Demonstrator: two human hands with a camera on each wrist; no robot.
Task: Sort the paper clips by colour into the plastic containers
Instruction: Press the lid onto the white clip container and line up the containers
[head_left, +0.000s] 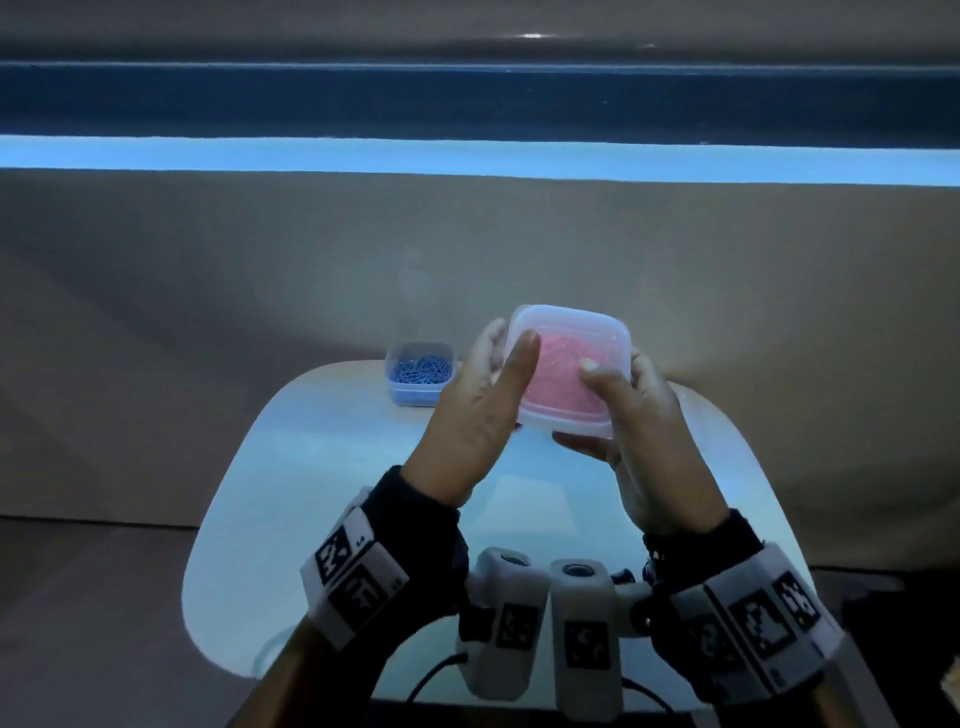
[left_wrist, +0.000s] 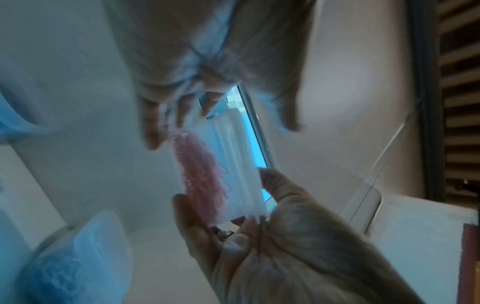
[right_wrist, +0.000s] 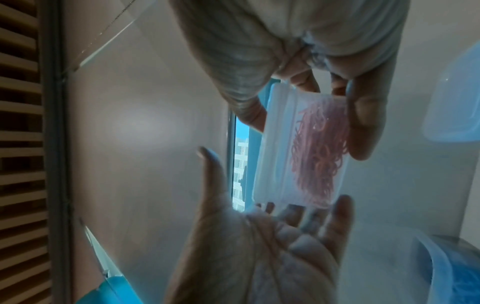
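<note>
A clear lidded container (head_left: 566, 374) holding pink paper clips (right_wrist: 319, 154) is held up above the white table (head_left: 311, 519). My left hand (head_left: 506, 343) grips its left side, with the thumb flat on the lid and the fingers behind. My right hand (head_left: 574, 402) holds the right side, with its fingers under the base and near edge. Its thumb arches over the lid, and the right wrist view shows a gap between thumb and lid. The left wrist view shows the container (left_wrist: 223, 181) edge-on between both hands. An open container of blue clips (head_left: 420, 374) stands on the table behind my left hand.
A loose translucent lid (right_wrist: 451, 102) lies on the table beside the blue clip container (right_wrist: 454, 271). The small rounded table drops off on all sides to a brown floor. A window band (head_left: 467, 156) runs along the far wall.
</note>
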